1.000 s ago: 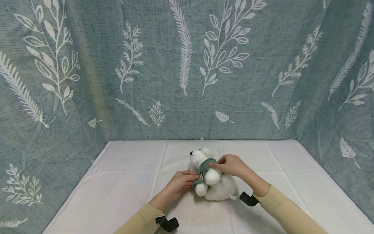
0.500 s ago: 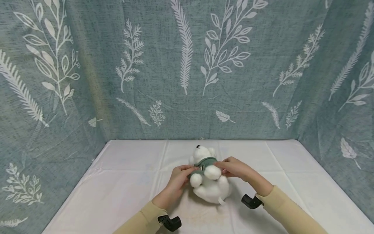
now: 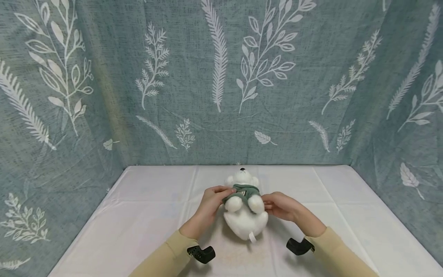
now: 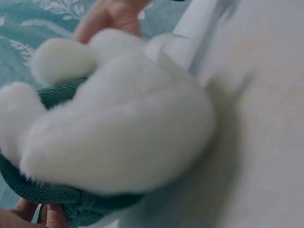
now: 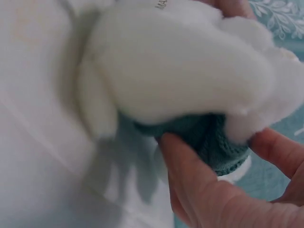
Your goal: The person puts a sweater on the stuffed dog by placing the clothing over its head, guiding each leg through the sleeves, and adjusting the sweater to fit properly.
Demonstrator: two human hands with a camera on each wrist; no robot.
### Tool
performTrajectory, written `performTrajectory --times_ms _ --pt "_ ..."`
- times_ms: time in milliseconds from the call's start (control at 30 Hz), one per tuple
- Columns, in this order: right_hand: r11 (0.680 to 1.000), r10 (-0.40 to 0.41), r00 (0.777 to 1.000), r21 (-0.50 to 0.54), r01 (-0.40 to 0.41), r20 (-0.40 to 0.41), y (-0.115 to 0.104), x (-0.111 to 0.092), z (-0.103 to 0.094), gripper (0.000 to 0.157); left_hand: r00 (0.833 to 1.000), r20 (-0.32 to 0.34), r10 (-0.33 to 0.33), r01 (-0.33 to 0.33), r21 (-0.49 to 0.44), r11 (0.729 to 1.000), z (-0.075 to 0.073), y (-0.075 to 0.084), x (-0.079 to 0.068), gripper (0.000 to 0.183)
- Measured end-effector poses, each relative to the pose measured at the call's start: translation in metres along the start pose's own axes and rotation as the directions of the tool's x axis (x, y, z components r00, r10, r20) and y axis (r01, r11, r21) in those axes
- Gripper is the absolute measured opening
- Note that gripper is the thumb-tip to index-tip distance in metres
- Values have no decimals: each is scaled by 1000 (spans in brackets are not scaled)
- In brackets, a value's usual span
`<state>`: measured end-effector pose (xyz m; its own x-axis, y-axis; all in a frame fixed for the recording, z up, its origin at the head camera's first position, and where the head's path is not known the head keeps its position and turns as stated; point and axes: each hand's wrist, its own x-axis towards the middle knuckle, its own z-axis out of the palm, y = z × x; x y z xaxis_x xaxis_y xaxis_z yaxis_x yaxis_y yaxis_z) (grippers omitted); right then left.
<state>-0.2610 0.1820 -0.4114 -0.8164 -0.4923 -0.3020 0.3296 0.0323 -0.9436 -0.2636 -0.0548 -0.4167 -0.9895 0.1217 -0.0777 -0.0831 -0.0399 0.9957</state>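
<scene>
A white plush polar bear in a green knitted sweater is near the middle of the table, its head pointing away and its nose up. My left hand grips the sweater at the bear's left side in the head view, thumb over the front. On the opposite side, my right hand holds the toy by the sweater near its arm, thumb and fingers around the cloth in the right wrist view. The bear's rounded white bottom fills the left wrist view. A white tag hangs from its lower end.
A white cloth covers the table, with fold lines across it. Blue-green curtains with white leaf prints stand behind and at both sides. A black wrist mount sits at the left sleeve, another black mount at the right.
Both hands have turned the bear: its head swung from the left toward the right and away, its bottom toward the left. The right hand moved from the upper sweater down to its right side.
</scene>
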Motion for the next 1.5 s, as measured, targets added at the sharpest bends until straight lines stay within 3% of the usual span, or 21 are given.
performTrajectory --times_ms 200,333,467,567,667,800,867,1033,1133,1300,1500 --pt "999 11 999 45 -13 43 12 0 -6 20 1000 20 18 -20 117 993 1 8 3 35" --pt "999 24 998 32 -26 50 14 -2 -13 22 1000 28 13 -15 104 994 2 8 3 34" --pt "999 34 999 -33 -34 5 8 -4 -18 29 997 12 70 -71 116 991 2 8 2 36" --pt "994 28 996 -102 -36 -85 0 -6 -19 43 995 -52 89 -80 148 986 0 7 3 38" --pt "977 -15 983 -210 -25 -185 -10 -10 -16 53 994 -108 31 -13 156 988 -5 3 4 44" --pt "919 -117 952 -395 -5 -285 -23 -19 -4 53 992 -87 -96 106 116 988 -13 -5 6 51" --pt "882 -163 937 -471 -2 -309 -28 -24 5 51 990 -65 -122 127 80 989 -16 -7 5 54" --pt "810 -215 932 -587 4 -290 -36 -28 27 49 990 -86 -113 113 -3 994 -18 -5 2 61" --pt "804 -207 940 -595 6 -270 -35 -24 35 47 987 -75 -141 141 1 990 -19 -6 -1 66" --pt "815 -184 956 -579 18 -229 -29 -17 41 52 979 25 -201 199 64 978 -22 -13 -4 66" --pt "825 -167 950 -565 -12 -264 -27 -14 45 54 983 36 -180 180 1 984 -23 -15 -3 59"
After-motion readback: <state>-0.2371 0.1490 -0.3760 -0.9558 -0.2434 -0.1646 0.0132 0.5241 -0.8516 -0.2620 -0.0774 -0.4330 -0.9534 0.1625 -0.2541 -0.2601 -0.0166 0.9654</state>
